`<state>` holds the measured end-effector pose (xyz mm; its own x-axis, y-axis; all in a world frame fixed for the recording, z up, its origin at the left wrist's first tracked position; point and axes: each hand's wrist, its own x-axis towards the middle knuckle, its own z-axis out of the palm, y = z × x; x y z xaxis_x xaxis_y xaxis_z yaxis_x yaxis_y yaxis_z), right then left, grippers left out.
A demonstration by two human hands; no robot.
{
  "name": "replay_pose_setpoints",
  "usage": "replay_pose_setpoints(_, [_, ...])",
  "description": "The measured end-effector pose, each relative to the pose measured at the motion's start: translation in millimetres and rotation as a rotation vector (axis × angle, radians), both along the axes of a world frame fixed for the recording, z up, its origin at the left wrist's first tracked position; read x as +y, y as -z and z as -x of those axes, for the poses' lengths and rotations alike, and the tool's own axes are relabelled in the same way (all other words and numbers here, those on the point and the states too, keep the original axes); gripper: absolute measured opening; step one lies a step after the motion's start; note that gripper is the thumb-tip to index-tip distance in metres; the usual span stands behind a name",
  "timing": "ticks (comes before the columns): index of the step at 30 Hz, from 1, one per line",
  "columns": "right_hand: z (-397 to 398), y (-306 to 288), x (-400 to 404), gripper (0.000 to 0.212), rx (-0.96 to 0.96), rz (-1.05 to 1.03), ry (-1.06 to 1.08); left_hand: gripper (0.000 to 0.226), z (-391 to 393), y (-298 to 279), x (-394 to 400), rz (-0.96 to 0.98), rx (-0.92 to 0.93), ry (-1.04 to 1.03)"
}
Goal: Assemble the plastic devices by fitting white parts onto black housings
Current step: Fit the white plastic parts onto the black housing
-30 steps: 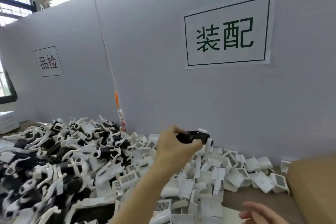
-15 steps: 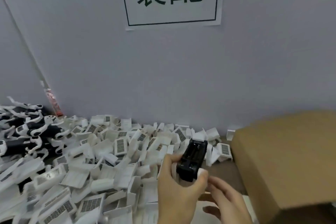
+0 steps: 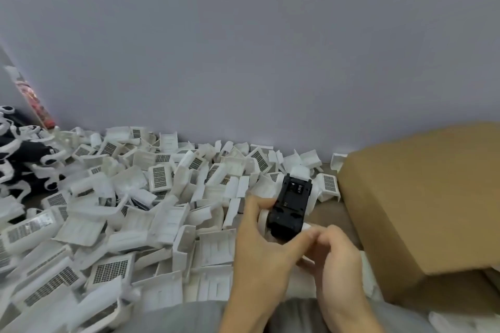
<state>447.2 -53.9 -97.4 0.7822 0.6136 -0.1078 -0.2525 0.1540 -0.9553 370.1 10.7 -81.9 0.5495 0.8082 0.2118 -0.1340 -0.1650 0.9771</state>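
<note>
We held the black housing (image 3: 291, 204) above the heap of white parts (image 3: 151, 197), our left hand (image 3: 263, 254) gripping its near end, long axis pointing away toward the wall. Our right hand (image 3: 338, 259) pinched something white at its near corner; what, we could not tell. The cardboard box (image 3: 422, 197) stood just right.

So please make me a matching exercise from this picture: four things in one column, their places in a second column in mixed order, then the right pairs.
Things
1. black housing
2. cardboard box
3. pile of white parts
4. assembled black-and-white devices

Places
A. far left edge
B. right side
C. held in both hands
D. spread over the table, left and centre

Pairs: 1-C, 2-B, 3-D, 4-A
</note>
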Motion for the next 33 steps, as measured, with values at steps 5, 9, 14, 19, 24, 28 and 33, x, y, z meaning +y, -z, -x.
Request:
replay_pose_setpoints(5, [-4, 5, -3, 0.049, 0.144, -0.061, -0.011, 0.049, -2, 4, -3, -0.035, 0.038, 0.086])
replay_pose_setpoints(9, [-7, 1, -7, 0.048, -0.124, 0.026, -0.050, 0.031, -3, 5, 1, 0.169, -0.149, 0.183])
replay_pose_setpoints(14, [-5, 10, -17, 0.045, -0.163, 0.068, -0.137, 0.040, -7, 13, 7, 0.422, -0.131, 0.111])
replay_pose_setpoints(19, [0, 7, -23, 0.035, -0.339, 0.147, -0.189, 0.058, -7, 22, 9, 0.457, -0.057, 0.149])
replay_pose_setpoints(24, [-4, 1, -20, 0.027, -0.421, 0.195, -0.071, 0.038, -6, 23, 10, 0.425, -0.113, 0.073])
replay_pose_setpoints(28, [6, 0, -19, 0.028, -0.492, 0.193, -0.129, 0.029, -7, 20, 7, 0.434, -0.146, 0.105])
replay_pose_setpoints(33, [12, 6, -14, 0.051, -0.651, 0.371, -0.098, 0.019, -7, 18, 4, 0.420, -0.161, 0.130])
